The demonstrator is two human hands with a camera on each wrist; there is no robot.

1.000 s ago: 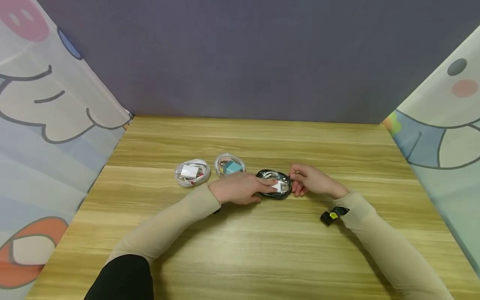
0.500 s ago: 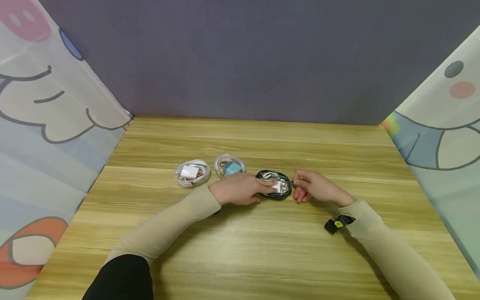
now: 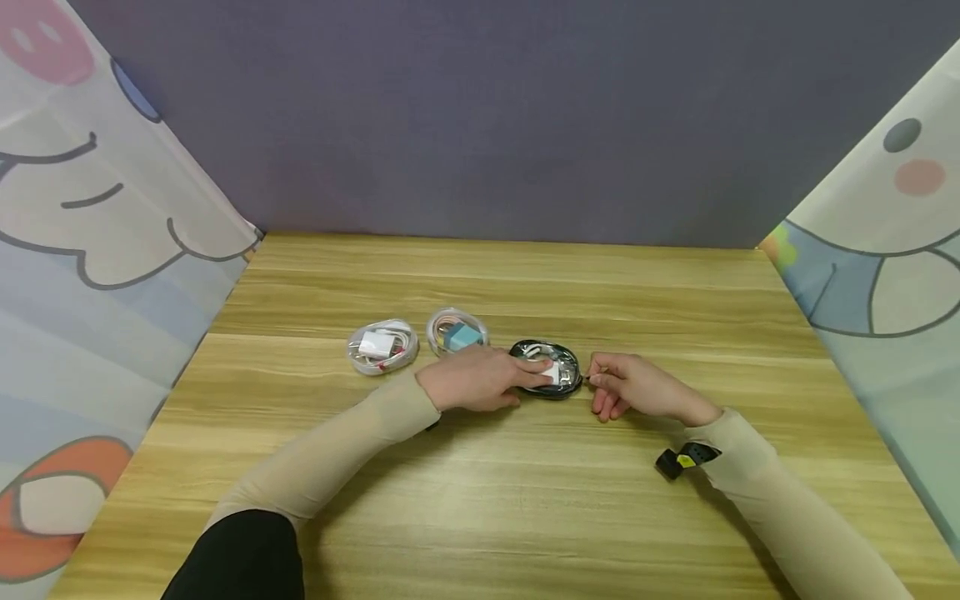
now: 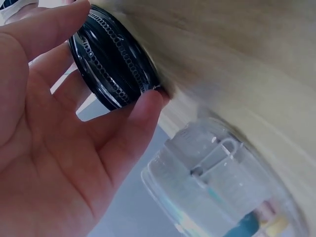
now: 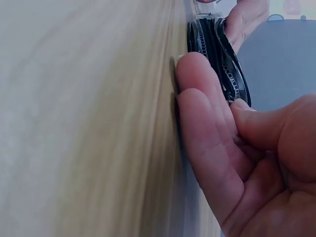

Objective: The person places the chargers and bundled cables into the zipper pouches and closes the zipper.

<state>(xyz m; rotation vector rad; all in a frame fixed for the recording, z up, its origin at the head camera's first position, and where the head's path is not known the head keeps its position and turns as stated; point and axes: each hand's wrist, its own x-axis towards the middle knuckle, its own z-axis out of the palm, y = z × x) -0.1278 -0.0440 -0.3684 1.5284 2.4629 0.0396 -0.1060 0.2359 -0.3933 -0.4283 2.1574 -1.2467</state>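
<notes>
An oval case (image 3: 566, 367) with black sides and a clear top lies on the table, a white charger plug and cable visible inside. My left hand (image 3: 476, 379) grips it from the left, with fingers over the clear top. Zipper tracks run round its black side (image 4: 116, 54) in the left wrist view. At the case's right end, my right hand (image 3: 637, 387) pinches the small zipper pull (image 5: 233, 102) between thumb and index finger. The other right fingers (image 5: 202, 128) lie loosely curved close over the table.
To the left are two clear oval cases: one (image 3: 408, 354) holds a white plug and cable, the other (image 3: 433, 333) a light-blue plug and pinkish cable. A grey panel (image 3: 495, 125) stands behind the wooden table (image 3: 480, 517), with printed cloths at both sides.
My right hand has moved rightward and a little nearer along the case's right end. My left hand and the black case stay in place.
</notes>
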